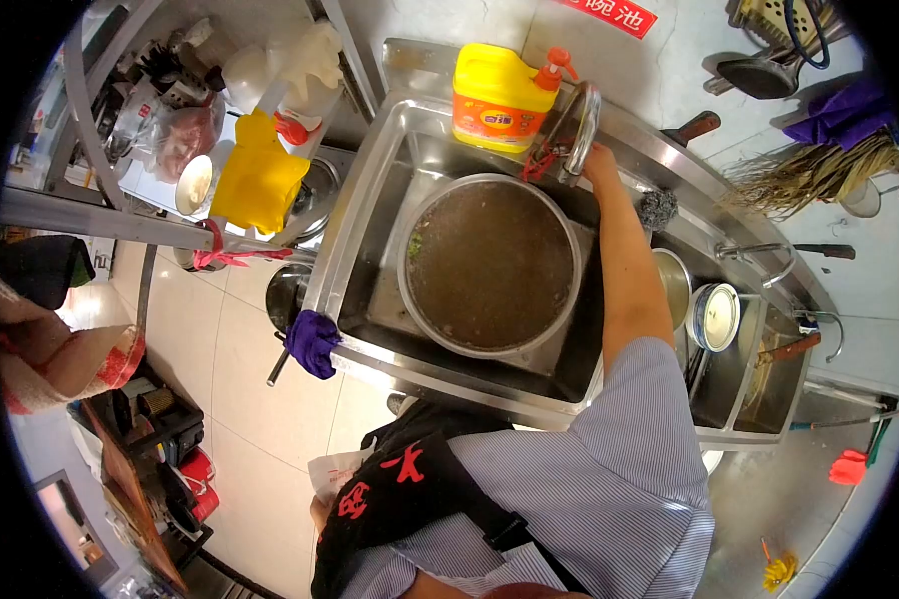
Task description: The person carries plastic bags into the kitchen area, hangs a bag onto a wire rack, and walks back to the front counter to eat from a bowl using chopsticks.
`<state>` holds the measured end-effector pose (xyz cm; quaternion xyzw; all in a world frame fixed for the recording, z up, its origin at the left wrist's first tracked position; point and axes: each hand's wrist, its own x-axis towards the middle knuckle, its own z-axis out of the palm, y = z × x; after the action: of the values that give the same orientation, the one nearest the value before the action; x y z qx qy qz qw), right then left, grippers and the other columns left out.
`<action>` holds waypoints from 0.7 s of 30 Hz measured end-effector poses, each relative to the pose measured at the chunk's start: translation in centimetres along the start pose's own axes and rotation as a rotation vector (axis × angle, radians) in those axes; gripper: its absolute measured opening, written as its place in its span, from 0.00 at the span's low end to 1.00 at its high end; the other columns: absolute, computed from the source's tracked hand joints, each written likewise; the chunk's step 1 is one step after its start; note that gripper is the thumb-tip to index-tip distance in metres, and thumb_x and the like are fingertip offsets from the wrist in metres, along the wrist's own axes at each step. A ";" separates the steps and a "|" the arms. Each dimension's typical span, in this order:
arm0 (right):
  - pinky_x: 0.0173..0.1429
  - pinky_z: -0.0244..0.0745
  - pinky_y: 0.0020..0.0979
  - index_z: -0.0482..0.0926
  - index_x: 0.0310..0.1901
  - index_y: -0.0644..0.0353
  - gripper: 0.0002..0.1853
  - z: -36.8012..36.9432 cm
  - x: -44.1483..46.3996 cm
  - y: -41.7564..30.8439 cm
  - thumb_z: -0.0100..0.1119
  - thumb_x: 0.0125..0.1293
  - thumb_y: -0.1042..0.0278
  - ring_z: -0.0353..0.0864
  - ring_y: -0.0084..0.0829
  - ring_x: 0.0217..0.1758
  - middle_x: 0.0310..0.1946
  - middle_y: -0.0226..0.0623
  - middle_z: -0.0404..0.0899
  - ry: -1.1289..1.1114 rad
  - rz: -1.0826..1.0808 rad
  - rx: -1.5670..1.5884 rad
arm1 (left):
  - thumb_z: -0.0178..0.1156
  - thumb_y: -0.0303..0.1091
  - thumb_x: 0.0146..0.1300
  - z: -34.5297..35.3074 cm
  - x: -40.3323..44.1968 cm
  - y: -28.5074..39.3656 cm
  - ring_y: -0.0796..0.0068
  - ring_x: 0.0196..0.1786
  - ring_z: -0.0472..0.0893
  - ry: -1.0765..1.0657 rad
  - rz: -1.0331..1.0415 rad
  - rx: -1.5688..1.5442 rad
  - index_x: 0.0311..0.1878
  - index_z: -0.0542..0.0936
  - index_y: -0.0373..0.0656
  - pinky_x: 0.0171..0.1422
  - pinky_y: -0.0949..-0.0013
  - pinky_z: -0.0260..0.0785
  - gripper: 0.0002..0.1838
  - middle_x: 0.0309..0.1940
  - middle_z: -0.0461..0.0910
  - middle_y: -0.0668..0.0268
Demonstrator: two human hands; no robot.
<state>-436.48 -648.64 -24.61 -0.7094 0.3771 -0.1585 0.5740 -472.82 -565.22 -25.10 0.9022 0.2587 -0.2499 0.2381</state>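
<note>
Steel sink [370, 299], tiled floor [255, 374]; right hand [597, 165] at faucet [589, 125], left hand [320, 513] half-hidden, grips unclear.

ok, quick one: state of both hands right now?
Left hand: mostly hidden by the apron, beside a pale sheet; grip can't be told.
Right hand: at the faucet; finger closure can't be told.

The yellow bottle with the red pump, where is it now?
In the head view, the yellow bottle is at the back of the big sink, just left of the tap by the right hand and beyond the round pot.
</note>
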 end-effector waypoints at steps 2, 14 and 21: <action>0.27 0.66 0.29 0.80 0.41 0.68 0.29 0.0 0.6 0.7 0.53 0.63 0.42 0.72 0.27 0.22 0.22 0.36 0.77 -0.010 -0.013 0.002 | 0.52 0.32 0.55 0.1 0.1 0.1 0.56 0.32 0.79 -0.001 0.002 0.001 0.37 0.77 0.31 0.36 0.59 0.69 0.13 0.28 0.80 0.51; 0.28 0.67 0.30 0.81 0.33 0.65 0.28 -0.2 1.1 0.8 0.54 0.62 0.40 0.72 0.28 0.22 0.21 0.35 0.76 0.006 0.048 -0.045 | 0.52 0.33 0.56 -0.2 1.5 0.2 0.55 0.32 0.79 -0.023 0.028 0.026 0.36 0.77 0.32 0.35 0.59 0.69 0.13 0.28 0.79 0.50; 0.30 0.66 0.30 0.80 0.39 0.66 0.28 -0.1 -2.0 -2.2 0.55 0.61 0.41 0.72 0.26 0.26 0.26 0.35 0.77 0.030 0.091 0.047 | 0.52 0.33 0.56 -1.0 1.3 -0.5 0.54 0.31 0.79 -0.009 0.035 0.039 0.36 0.77 0.32 0.34 0.59 0.69 0.12 0.27 0.79 0.50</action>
<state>-437.06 -647.17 -22.14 -0.6754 0.4137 -0.1513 0.5914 -471.83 -563.86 -25.23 0.9099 0.2368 -0.2549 0.2258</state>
